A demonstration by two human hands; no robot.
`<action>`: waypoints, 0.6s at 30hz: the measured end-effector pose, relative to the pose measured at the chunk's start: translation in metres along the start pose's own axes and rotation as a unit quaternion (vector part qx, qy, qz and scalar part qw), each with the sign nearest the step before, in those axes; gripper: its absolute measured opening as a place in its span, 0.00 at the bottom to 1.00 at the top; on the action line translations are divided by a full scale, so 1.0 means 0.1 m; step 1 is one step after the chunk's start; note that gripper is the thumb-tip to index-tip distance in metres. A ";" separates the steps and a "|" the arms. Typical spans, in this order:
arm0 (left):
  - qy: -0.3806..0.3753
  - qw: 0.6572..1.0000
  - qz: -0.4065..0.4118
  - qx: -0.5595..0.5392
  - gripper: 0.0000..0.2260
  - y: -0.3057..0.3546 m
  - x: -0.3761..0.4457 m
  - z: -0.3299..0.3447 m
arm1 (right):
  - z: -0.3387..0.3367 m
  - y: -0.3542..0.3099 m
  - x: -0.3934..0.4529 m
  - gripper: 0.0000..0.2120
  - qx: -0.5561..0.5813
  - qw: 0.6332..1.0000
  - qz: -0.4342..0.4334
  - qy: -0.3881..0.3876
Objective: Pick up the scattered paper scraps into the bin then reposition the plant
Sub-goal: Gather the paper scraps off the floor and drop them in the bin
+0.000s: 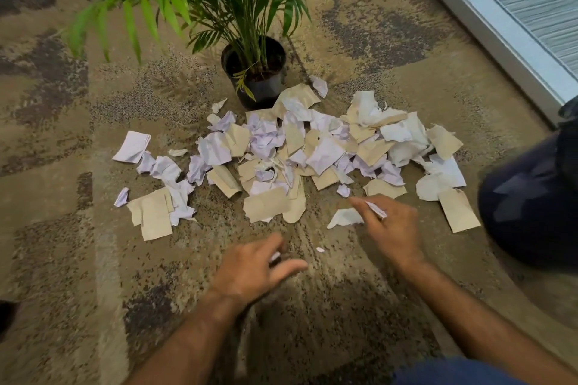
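Several white and tan paper scraps (291,159) lie scattered in a wide heap on the carpet. Behind the heap stands a green palm plant in a black pot (255,72), touching the nearest scraps. My right hand (387,225) hovers at the heap's front edge and pinches a small white scrap (377,209) between its fingers, beside another white scrap (345,217) on the floor. My left hand (256,269) is lower and to the left, fingers curled around a tiny white scrap (275,256). A dark bin (528,200) sits at the right edge, partly cut off.
Patterned brown and grey carpet (93,259) covers the floor. A glass wall with a pale metal frame (488,25) runs along the upper right. A tiny white fleck (320,249) lies between my hands. A dark object (6,316) shows at the left edge.
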State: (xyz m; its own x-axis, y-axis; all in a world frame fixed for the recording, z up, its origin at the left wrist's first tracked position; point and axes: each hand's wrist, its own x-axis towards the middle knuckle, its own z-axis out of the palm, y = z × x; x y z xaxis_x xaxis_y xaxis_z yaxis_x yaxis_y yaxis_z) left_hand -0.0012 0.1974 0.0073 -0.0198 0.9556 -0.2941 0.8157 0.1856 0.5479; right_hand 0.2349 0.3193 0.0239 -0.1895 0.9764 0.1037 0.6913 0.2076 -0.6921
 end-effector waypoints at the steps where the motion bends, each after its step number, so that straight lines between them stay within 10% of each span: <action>1: -0.003 0.999 0.020 0.029 0.24 0.10 0.06 0.06 | -0.03 0.08 0.04 0.28 -0.066 0.998 -0.024 0.007; 6: 0.053 0.996 0.001 0.072 0.38 0.35 0.36 0.19 | -0.04 0.25 0.04 0.44 -0.257 0.959 -0.096 -0.075; 12: 0.129 0.982 -0.138 0.026 0.50 0.11 0.48 -0.09 | 0.11 0.34 0.01 0.24 -0.284 0.946 -0.130 -0.090; 18: 0.100 0.978 -0.119 0.137 0.34 0.10 0.69 -0.14 | 0.13 0.37 0.09 0.09 -0.287 0.941 -0.108 -0.140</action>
State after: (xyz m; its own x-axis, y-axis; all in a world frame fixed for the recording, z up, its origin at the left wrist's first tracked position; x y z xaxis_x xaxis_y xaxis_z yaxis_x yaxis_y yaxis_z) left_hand -0.0028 0.2687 0.0035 -0.3192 0.9233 -0.2135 0.8975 0.3668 0.2447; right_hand 0.2494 0.3347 -0.0099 -0.4894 0.8706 -0.0500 0.8635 0.4757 -0.1679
